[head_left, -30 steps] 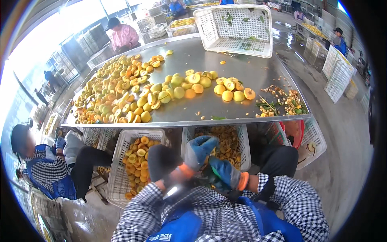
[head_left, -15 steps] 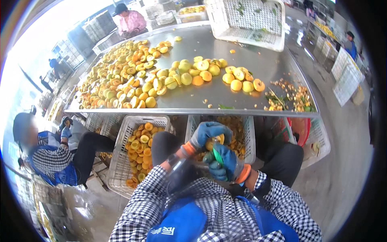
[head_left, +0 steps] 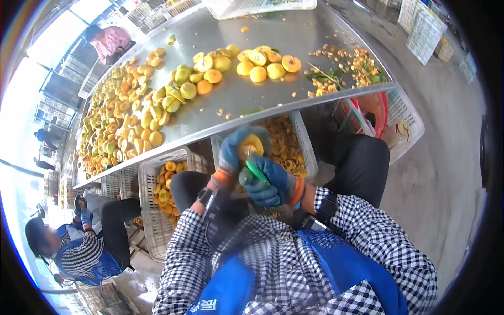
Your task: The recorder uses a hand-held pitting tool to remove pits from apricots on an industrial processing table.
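My left hand (head_left: 230, 149), in a blue and grey glove with an orange cuff, is closed around a halved yellow peach (head_left: 252, 144), its cut face turned up. Against the fruit's near side, my right hand (head_left: 275, 181), gloved alike, grips a green-handled tool (head_left: 258, 172). The tool's working end is hidden at the fruit, so I cannot tell its shape. Both hands are above a white crate (head_left: 310, 152) holding peach pieces and scraps, between my knees. Beyond them, on the metal table (head_left: 210, 123), lie a cluster of peach halves (head_left: 258, 73) and a large spread of more halves (head_left: 118, 118).
Pits and leaves (head_left: 362, 65) lie at the table's right end. A second crate (head_left: 152, 231) with orange halves stands left of my knee. A red basket (head_left: 374, 107) sits under the table's right. A co-worker (head_left: 79, 252) sits at left; another person (head_left: 110, 42) is across the table.
The whole view has tilted and shifted, so the table now slants up to the right. Both hands stay together at the peach, the tool still in my right hand.
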Demonstrator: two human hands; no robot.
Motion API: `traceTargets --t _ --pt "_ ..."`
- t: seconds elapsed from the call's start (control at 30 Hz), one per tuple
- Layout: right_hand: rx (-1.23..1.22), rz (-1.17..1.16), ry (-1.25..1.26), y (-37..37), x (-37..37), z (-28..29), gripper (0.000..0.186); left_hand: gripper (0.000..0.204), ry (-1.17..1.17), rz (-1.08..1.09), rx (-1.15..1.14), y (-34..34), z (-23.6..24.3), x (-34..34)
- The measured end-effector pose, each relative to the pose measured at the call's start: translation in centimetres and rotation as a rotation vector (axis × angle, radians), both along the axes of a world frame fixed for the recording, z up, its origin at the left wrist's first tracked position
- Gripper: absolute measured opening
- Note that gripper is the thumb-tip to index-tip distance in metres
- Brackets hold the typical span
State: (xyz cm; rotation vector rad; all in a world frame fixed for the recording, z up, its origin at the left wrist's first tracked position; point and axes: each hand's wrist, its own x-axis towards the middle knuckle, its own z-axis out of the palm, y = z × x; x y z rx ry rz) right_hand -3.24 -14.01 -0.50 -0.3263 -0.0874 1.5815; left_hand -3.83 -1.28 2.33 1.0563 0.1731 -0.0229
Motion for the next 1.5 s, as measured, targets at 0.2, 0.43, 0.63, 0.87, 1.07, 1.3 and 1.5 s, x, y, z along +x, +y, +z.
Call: traceTargets --t 0.2,0.43,0.63,0.87,1.07,1.3,1.5 --pt "0.06 -0.077 -0.041 -1.1 1.9 -1.3 0.044 0.026 -0.128 0.597 0.658 5.8 -1.5 -2.3" --pt "-0.761 -0.259 -1.542 -2.1 1.6 -2.0 0.031 0.029 0.201 0.405 2.082 12.7 4.2 -3.6" --pt "-0.663 -0.18 -1.672 -2.5 0.9 -0.5 0.028 0.049 -0.381 0.005 1.734 4.9 2.9 13.3" --pt "-0.665 -0.535 -1.663 -2.8 1.3 -0.2 0.029 0.048 -0.018 -0.367 1.857 4.3 2.2 14.8" --pt "-0.515 -0.983 -1.674 -1.3 2.8 2.9 0.027 0.037 -0.062 -0.099 -0.018 3.8 4.0 4.5" --pt "-0.513 -0.934 -1.846 -0.4 0.9 3.9 0.034 0.02 -0.336 0.292 0.48 0.1 3.3 -0.5" --pt "-0.513 -0.823 -1.868 -0.2 -0.8 4.9 0.038 0.02 -0.543 0.462 1.061 0.4 2.9 -2.2"
